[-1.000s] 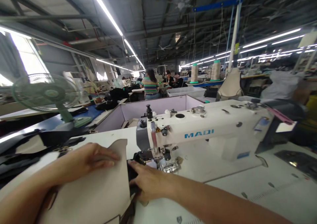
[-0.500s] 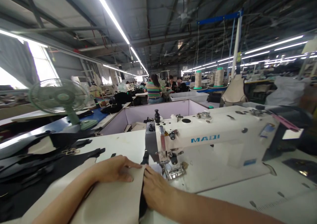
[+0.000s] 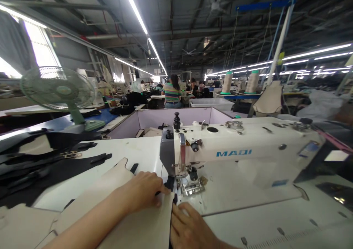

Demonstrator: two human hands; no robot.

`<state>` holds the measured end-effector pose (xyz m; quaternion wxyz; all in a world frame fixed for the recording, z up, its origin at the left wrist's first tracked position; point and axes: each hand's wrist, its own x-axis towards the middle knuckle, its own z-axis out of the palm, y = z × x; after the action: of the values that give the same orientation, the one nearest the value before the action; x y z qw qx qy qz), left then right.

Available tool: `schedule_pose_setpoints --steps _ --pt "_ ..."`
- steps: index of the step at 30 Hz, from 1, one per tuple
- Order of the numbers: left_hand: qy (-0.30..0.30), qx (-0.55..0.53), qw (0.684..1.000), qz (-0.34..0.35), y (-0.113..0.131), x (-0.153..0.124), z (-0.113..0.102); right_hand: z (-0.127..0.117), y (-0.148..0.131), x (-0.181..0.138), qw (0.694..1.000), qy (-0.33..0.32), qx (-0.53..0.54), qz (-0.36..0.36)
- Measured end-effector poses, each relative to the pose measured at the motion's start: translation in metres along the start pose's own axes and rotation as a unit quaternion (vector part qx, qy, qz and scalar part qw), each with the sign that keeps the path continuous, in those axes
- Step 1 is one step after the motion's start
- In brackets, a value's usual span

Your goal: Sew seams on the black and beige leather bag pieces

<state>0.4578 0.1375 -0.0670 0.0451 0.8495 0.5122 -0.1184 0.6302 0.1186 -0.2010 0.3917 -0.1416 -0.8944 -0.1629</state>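
A white MAQI sewing machine (image 3: 237, 146) stands on the white table (image 3: 264, 219). A beige cut piece (image 3: 110, 190) lies flat before its presser foot (image 3: 190, 186), with a black strip (image 3: 168, 184) along the piece's right edge. My left hand (image 3: 140, 192) presses flat on the beige piece, fingertips close to the needle. My right hand (image 3: 190, 228) rests flat on the table at the piece's right edge, just in front of the presser foot, fingers stretched out.
Black cut pieces (image 3: 41, 164) are piled on the table at the left. A green fan (image 3: 59, 91) stands behind them. A lilac-walled bin (image 3: 165, 118) sits beyond the machine. Thread cones (image 3: 227, 83) stand at the back right. Other people work at distant tables (image 3: 172, 91).
The beige piece has slid forward toward the presser foot. My left hand moved right with it toward the needle; my right hand drew back toward me. The camera shifted slightly.
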Motion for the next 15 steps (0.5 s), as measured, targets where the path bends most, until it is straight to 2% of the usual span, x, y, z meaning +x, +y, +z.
schedule_pose_setpoints --steps 3,5,9,12,15 --pt "-0.004 0.010 1.000 -0.007 -0.001 0.007 0.000 0.001 -0.003 -0.009 0.999 0.034 -0.014 -0.016" --pt "0.000 0.027 1.000 -0.014 -0.001 0.013 -0.002 -0.006 0.003 -0.009 0.999 -0.010 -0.035 -0.034" --pt "0.017 0.045 0.999 -0.024 0.003 0.022 -0.006 -0.025 0.016 -0.005 0.985 -0.160 -0.057 -0.040" --pt "0.032 0.069 0.997 -0.019 0.013 0.019 -0.003 -0.028 0.015 -0.009 0.981 -0.170 -0.076 -0.045" --pt "0.040 0.094 0.995 0.007 0.024 0.011 0.000 -0.023 0.008 -0.018 0.982 -0.165 -0.085 -0.021"
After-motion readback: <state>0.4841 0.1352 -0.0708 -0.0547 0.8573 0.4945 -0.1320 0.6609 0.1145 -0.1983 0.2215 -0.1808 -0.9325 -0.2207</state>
